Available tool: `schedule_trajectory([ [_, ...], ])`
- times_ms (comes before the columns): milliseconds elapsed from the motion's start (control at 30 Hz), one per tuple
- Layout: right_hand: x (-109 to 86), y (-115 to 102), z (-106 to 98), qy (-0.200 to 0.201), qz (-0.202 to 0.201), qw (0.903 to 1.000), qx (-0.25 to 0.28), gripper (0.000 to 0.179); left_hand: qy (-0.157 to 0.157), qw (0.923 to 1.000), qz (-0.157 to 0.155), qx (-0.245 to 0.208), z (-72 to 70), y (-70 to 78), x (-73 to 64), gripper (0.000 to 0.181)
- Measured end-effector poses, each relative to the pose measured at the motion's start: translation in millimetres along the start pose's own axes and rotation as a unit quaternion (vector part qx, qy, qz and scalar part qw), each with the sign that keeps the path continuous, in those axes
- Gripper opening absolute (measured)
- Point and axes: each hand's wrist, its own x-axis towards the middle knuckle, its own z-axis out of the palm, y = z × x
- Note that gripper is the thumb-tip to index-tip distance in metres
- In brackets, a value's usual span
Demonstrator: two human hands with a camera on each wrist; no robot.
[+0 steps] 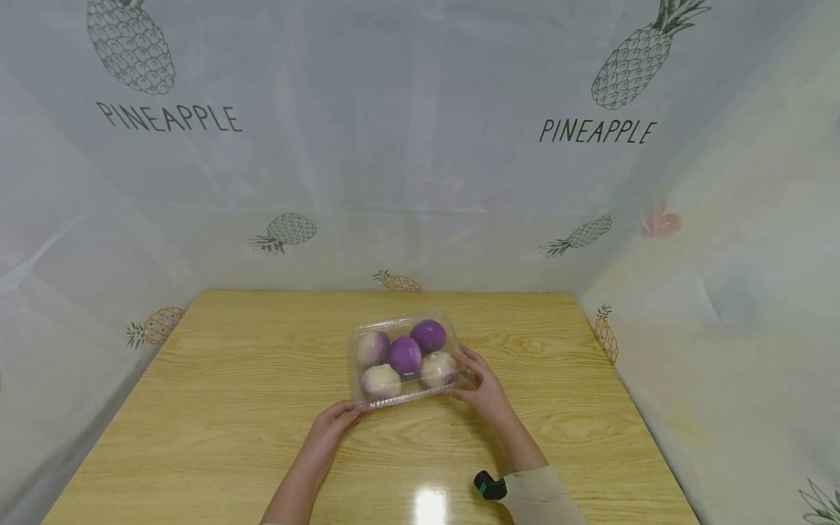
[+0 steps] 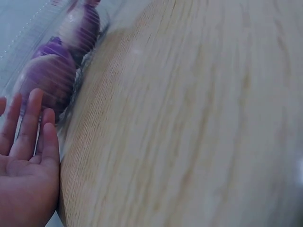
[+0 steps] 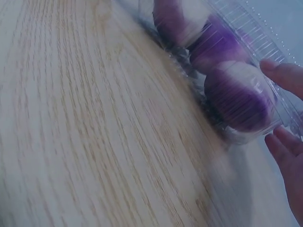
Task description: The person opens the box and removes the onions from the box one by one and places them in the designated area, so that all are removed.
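A clear plastic clamshell box (image 1: 403, 395) sits at a slight slant on the table, with several round purple-and-white turnips (image 1: 405, 356) inside. Two of them show pale, knobbed ends toward me. At the box's near left corner, my left hand (image 1: 335, 421) touches it with the fingertips; the left wrist view shows its palm and nearly straight fingers (image 2: 29, 124) beside the plastic. My right hand (image 1: 482, 386) grips the near right end, thumb and fingers spread round the edge. In the right wrist view, fingers (image 3: 286, 78) overlap the box's ridged rim, close to a turnip (image 3: 240, 97).
The wooden tabletop (image 1: 262, 350) spreads around the box on all sides. Pale sheeting (image 1: 407, 146) printed with pineapples hangs behind the table and along both sides. A small black device (image 1: 489, 485) is by the right sleeve (image 1: 541, 496).
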Motion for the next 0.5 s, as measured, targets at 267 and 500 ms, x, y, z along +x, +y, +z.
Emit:
schedule_trajectory([
  [267,-14.9,-19,3,0.084,-0.018,0.9961,-0.02,0.067,-0.041,0.9991,-0.006,-0.014,-4.8,-0.2,0.9,0.015],
  [500,-34.6,-58,9,0.144,-0.038,0.9889,-0.005,0.057,-0.06,0.9981,-0.007,-0.013,-8.0,-0.1,2.0,0.023],
])
